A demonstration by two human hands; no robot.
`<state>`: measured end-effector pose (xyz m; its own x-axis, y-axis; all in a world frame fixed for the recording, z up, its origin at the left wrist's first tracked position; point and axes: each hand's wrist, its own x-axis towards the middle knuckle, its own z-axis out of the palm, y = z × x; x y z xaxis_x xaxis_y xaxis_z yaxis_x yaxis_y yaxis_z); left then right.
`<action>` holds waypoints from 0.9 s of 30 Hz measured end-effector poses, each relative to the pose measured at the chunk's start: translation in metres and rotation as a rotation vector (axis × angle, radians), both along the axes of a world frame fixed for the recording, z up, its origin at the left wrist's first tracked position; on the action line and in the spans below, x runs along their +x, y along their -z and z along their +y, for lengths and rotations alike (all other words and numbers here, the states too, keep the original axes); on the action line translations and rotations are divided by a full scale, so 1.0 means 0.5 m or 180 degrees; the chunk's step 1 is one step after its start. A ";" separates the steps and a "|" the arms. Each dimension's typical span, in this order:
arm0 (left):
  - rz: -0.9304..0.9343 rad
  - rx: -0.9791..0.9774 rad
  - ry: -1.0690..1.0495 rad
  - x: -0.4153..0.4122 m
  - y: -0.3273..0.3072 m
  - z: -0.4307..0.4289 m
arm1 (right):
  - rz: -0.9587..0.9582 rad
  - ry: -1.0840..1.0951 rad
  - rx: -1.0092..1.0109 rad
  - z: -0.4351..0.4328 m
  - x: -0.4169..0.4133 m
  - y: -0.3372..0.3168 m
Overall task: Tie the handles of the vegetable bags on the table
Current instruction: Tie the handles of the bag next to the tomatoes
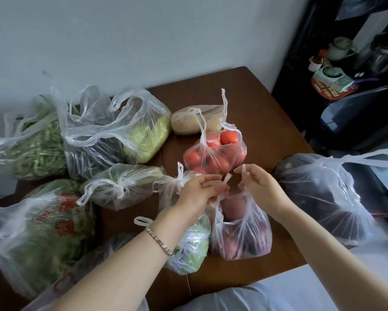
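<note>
A clear bag of reddish-purple vegetables [242, 239] stands on the brown table [262, 122] in front of me. My left hand [202, 189] pinches one of its handles and my right hand [258, 182] pinches the other, both handles pulled up and held a little apart. Behind them is an untied bag of tomatoes [215, 156]. Beside my left wrist lie a knotted bag with a green vegetable [188, 250] and a knotted bag of stalks [123, 185].
Several more bags crowd the left: cabbage [143, 135], green beans [31, 151], leafy greens [38, 234]. A potato bag [195, 120] sits at the back, a dark eggplant bag [323, 196] at the right edge. A black shelf [345, 70] stands beyond the table.
</note>
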<state>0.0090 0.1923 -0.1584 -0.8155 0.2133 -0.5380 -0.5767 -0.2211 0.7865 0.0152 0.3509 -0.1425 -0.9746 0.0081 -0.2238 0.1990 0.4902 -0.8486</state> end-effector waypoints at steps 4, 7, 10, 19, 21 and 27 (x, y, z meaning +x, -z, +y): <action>-0.0076 0.0062 0.0075 0.002 0.003 0.000 | -0.0356 0.0117 -0.0539 -0.005 0.013 0.019; -0.0067 -0.0104 0.0264 0.001 0.002 0.002 | -0.0454 0.0395 -0.1056 -0.013 0.021 0.019; 0.0043 -0.0489 0.0474 -0.003 0.000 0.004 | -0.0440 0.0388 -0.1157 -0.018 0.025 0.020; 0.0141 -0.0928 0.0378 -0.011 -0.001 0.015 | -0.0379 0.0119 -0.0977 -0.007 0.022 0.013; 0.0174 -0.1040 0.0408 -0.013 0.004 0.016 | -0.0485 0.0262 -0.1226 -0.010 0.020 0.012; 0.0852 -0.1500 0.1140 -0.001 0.015 0.024 | -0.0977 0.1246 -0.1253 -0.025 0.010 0.040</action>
